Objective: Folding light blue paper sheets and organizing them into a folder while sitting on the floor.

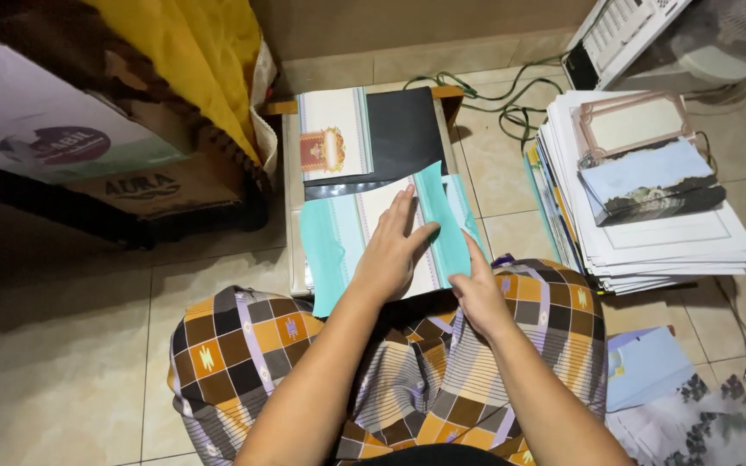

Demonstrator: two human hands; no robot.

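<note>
A teal paper cover (330, 246) lies on a small low wooden table (291, 185) in front of my knees, wrapped around a white sheet with striped borders. My left hand (390, 255) presses flat on that sheet, fingers spread. My right hand (479, 293) pinches the right teal flap (446, 224) and folds it over toward the middle. Behind these lie a white card with a red and gold crest (331, 138) and a black sheet (403, 138).
A thick stack of white and coloured printed sheets (649, 216) sits on the tiled floor at right, more sheets (675, 397) at lower right. Cardboard boxes (88, 138) with yellow cloth stand at left. Green cables (502, 99) and a white appliance (623, 34) lie behind.
</note>
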